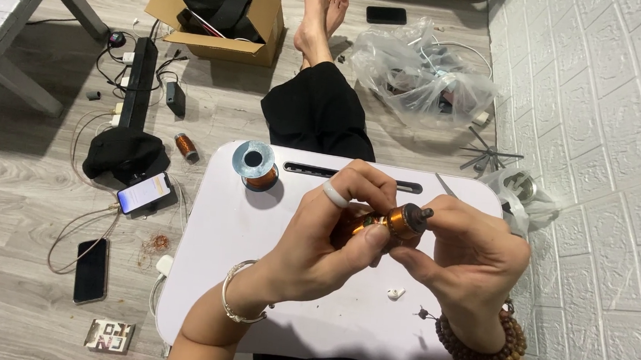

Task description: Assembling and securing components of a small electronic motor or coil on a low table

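Copper-wound motor armature (392, 224) held above the white lap desk (216, 270), between both hands. Left hand (331, 237): fingers curled around the coil end, thumb pressed against the winding, white ring on one finger. Right hand (473, 258): fingers pinching the shaft end from the side. Copper wire spool (256, 165) stands upright on the desk's far left corner, well apart. Small white piece (395, 292) lies on the desk below the hands.
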